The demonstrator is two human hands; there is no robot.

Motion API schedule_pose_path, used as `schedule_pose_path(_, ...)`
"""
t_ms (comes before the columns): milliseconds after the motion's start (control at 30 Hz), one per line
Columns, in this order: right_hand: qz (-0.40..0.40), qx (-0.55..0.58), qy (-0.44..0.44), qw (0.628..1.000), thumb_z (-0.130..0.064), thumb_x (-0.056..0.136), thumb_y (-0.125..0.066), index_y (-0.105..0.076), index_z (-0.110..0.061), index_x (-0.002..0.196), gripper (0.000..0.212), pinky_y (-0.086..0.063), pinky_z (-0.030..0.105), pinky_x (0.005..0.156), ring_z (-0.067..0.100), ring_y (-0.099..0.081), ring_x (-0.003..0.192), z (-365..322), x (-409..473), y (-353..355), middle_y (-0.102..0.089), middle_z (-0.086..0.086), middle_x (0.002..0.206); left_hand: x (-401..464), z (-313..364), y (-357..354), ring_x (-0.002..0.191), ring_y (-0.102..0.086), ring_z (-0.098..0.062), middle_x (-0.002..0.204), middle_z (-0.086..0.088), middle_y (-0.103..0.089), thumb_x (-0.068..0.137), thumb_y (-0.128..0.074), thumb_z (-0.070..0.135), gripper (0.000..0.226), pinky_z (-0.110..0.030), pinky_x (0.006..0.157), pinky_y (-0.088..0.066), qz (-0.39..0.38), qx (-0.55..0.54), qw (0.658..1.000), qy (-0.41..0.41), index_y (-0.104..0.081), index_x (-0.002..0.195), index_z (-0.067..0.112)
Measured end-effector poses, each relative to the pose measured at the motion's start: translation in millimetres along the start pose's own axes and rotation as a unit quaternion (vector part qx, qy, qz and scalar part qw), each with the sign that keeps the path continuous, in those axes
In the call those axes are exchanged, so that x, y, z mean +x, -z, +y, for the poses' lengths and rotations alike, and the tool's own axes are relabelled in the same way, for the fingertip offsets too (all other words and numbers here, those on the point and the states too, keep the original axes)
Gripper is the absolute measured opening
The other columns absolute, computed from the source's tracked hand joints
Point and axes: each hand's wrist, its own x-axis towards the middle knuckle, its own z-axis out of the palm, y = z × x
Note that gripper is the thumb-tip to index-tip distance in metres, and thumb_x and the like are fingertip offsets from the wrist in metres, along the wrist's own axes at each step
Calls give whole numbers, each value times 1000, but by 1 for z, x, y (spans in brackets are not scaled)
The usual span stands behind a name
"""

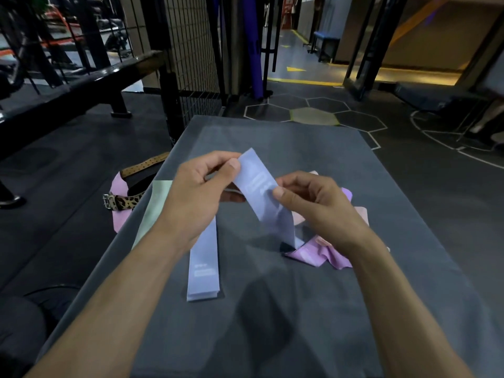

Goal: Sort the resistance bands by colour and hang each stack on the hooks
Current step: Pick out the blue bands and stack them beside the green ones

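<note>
Both hands hold one pale blue resistance band (261, 192) above the grey table (300, 309). My left hand (199, 189) pinches its upper end between thumb and fingers. My right hand (313, 203) pinches the band lower down at its right edge. The band's lower end hangs to the table. A flat stack of pale blue bands (203, 271) lies under my left wrist. A crumpled heap of pink and lilac bands (319, 253) lies under my right hand. A pale green band (154, 208) lies at the table's left edge. No hooks are visible.
A pink band (119, 203) and a leopard-print belt (124, 201) with a tan strap (144, 165) lie on the dark floor left of the table. A black wire-mesh rack (191, 64) and black bench frame (81, 83) stand behind. Hexagon-marked floor lies beyond.
</note>
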Motion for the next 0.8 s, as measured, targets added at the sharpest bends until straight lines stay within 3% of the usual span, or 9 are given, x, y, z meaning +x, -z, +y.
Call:
schedule_pose_path(133,-9,64,-10,998,-39,88,-67,-71,-18,110,30,-50,39,72,20,-63,81,-3,-1,-9,-75,13,92,0,3,0,84,-70,-19,102,-18,-73,104,-51,12,21,-29,69,-58,4,17,1000,6,-71,110,8)
schedule_pose_path(300,0,72,29,997,-24,98,-62,-68,-12,104,15,-45,28,54,19,-56,64,-9,0,-21,-69,18,77,-1,1,2,103,-69,-33,105,-9,-75,101,-57,23,21,-51,88,-59,-10,58,998,-10,-75,109,17)
schedule_pose_path(400,24,66,51,996,-18,99,-61,-67,-8,101,12,-45,22,49,7,-58,53,-9,1,-24,-67,-7,66,-4,6,-2,103,-69,-35,105,-10,-75,102,-58,19,19,-55,91,-57,-9,56,998,-6,-74,109,13)
schedule_pose_path(500,65,49,78,994,-15,98,-63,-68,-8,93,9,-46,24,46,6,-60,55,-10,2,-28,-68,-7,68,-6,4,-5,109,-65,-37,111,-13,-72,99,-62,27,21,-56,96,-54,-26,30,999,-7,-71,114,15)
schedule_pose_path(600,139,81,95,982,-13,99,-62,-66,-10,92,9,-48,28,47,10,-61,57,-16,3,-28,-67,-5,67,-6,-3,-2,118,-64,-32,123,-9,-69,93,-68,29,38,-46,101,-53,-109,-6,993,34,-62,127,13)
schedule_pose_path(667,199,124,95,968,-15,99,-63,-66,-10,91,10,-50,31,51,15,-59,61,-19,5,-26,-66,-1,70,-9,-9,0,118,-65,-22,123,-2,-71,95,-68,20,31,-38,101,-53,-211,50,974,61,-63,124,11)
schedule_pose_path(733,239,158,89,954,-19,99,-64,-66,-11,92,11,-49,38,56,23,-56,66,-20,6,-23,-65,4,74,-14,-18,3,98,-68,-5,101,12,-76,98,-65,12,6,-25,89,-54,-280,120,948,88,-68,102,16)
schedule_pose_path(800,275,190,64,940,-24,99,-64,-64,-12,93,13,-47,41,58,26,-54,67,-19,7,-19,-63,6,78,-17,-27,7,80,-60,-1,84,14,-73,98,-65,16,9,-28,77,-54,-304,169,931,111,-66,89,16)
